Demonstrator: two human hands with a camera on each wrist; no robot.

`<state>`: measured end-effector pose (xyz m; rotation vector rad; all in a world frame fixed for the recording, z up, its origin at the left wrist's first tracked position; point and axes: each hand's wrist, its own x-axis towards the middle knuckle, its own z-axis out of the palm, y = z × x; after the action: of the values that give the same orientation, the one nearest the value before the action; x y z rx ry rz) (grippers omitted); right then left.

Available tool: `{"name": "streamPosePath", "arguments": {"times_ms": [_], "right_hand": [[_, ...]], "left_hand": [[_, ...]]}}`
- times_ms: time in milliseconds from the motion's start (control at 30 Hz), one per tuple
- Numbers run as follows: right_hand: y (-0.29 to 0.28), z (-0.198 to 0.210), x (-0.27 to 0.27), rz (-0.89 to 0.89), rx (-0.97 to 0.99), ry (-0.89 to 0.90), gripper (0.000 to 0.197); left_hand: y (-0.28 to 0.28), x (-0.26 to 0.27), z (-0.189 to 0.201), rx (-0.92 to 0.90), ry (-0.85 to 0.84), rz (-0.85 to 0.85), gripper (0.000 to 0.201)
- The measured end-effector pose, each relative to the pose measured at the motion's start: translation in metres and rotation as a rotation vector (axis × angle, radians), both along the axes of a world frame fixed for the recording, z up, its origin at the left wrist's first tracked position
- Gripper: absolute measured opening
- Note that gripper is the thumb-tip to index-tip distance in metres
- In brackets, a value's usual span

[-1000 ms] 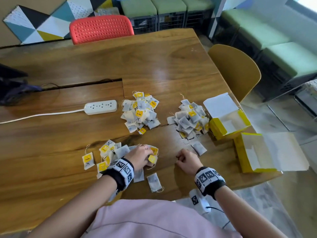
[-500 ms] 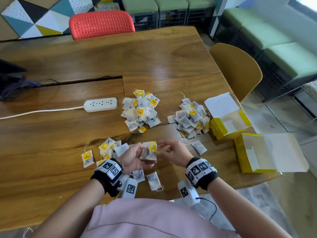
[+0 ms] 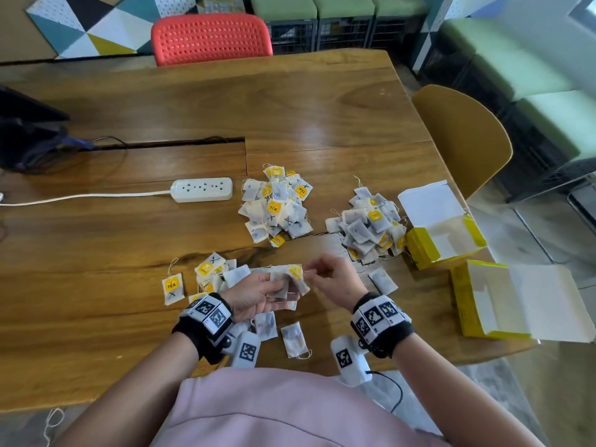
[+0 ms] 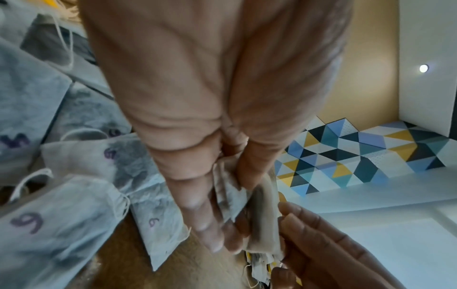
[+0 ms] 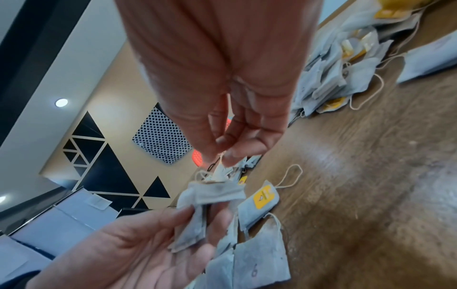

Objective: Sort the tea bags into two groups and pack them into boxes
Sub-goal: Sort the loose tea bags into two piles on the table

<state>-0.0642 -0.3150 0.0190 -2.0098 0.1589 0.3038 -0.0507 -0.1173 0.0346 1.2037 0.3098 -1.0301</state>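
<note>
My left hand (image 3: 258, 293) holds a small bunch of tea bags (image 3: 288, 280) just above the table's near edge; in the left wrist view the bunch of tea bags (image 4: 249, 207) is clamped between thumb and fingers. My right hand (image 3: 325, 277) pinches the string and paper tag (image 5: 220, 170) of one bag in that bunch. Unsorted tea bags (image 3: 209, 275) lie to the left of my hands. Two sorted piles sit further back: one pile (image 3: 277, 206) and another pile (image 3: 371, 227). Two open yellow boxes stand at the right, the nearer box (image 3: 474, 301) and the farther box (image 3: 429, 246).
A white power strip (image 3: 203, 189) with its cord lies left of the piles. A few loose tea bags (image 3: 293, 338) lie by the near edge. A red chair (image 3: 211, 38) and a yellow chair (image 3: 464, 137) stand beside the wooden table (image 3: 96, 246).
My left hand lifted a bunch of tea bags off the table. My right hand came in from the right and took hold of a string on that bunch.
</note>
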Motion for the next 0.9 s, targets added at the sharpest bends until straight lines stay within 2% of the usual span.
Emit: {"name": "streamPosePath", "arguments": {"times_ms": [100,200,367,533,600,667,733,800,900], "right_hand": [[0.007,0.004,-0.002,0.078,0.027,0.102,0.027],[0.01,0.002,-0.003,0.136,-0.021,0.187,0.025],[-0.001,-0.017,0.002,0.093,-0.263,0.157,0.027],[0.005,-0.022,0.01,0.036,-0.448,0.13,0.055],[0.011,-0.02,0.014,0.081,-0.463,0.103,0.062],[0.019,-0.019,0.016,0.199,-0.488,0.068,0.07],[0.025,-0.02,0.015,0.348,-0.565,0.035,0.067],[0.028,-0.024,0.013,0.443,-0.616,0.003,0.053],[0.029,-0.023,0.014,0.431,-0.597,-0.06,0.032]], "left_hand": [[-0.004,-0.002,0.002,0.024,-0.026,-0.016,0.031],[-0.006,0.001,0.002,0.046,-0.023,0.016,0.032],[0.003,0.009,0.001,0.174,-0.117,0.14,0.023],[0.014,0.01,-0.007,0.23,-0.15,0.24,0.023],[0.014,0.008,-0.007,0.236,-0.153,0.231,0.022],[0.014,0.006,-0.006,0.236,-0.15,0.232,0.02],[0.013,0.005,-0.007,0.241,-0.153,0.24,0.02],[0.014,0.003,-0.008,0.257,-0.16,0.246,0.021],[0.017,0.001,-0.008,0.269,-0.175,0.24,0.022]]}}
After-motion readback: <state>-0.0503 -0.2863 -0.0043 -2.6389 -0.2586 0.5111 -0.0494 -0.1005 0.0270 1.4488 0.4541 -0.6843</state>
